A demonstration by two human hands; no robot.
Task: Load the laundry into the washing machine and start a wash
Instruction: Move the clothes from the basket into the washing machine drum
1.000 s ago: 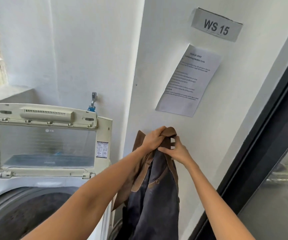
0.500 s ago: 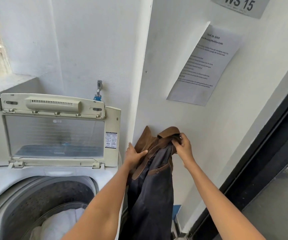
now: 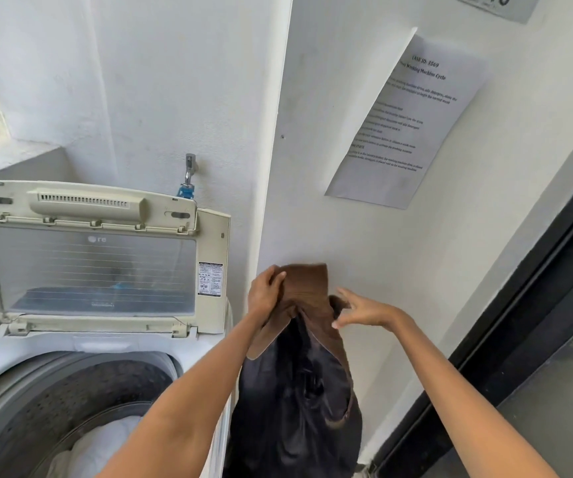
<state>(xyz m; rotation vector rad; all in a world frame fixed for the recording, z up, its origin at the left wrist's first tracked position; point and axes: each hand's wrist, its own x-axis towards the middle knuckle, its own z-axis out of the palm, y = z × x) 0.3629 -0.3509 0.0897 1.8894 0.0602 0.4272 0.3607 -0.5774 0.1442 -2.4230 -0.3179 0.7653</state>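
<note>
A dark navy garment with brown collar and trim (image 3: 298,391) hangs in front of the white wall, to the right of the washing machine. My left hand (image 3: 266,293) grips the brown collar at its top left. My right hand (image 3: 360,310) is at the collar's right side, fingers spread and touching the fabric edge. The top-loading washing machine (image 3: 195,343) stands at lower left with its lid (image 3: 92,270) raised upright. Inside the drum (image 3: 71,401) lies white laundry (image 3: 105,443).
A tap with a blue fitting (image 3: 188,182) sticks out of the wall behind the lid. A printed sheet (image 3: 402,122) is taped to the wall on the right. A dark door frame (image 3: 536,294) with glass runs along the right side. A window ledge (image 3: 5,153) is at far left.
My left hand moved up from the garment's side to grip the collar top. My right hand loosened from a closed grip to spread fingers. The view tilted down a little.
</note>
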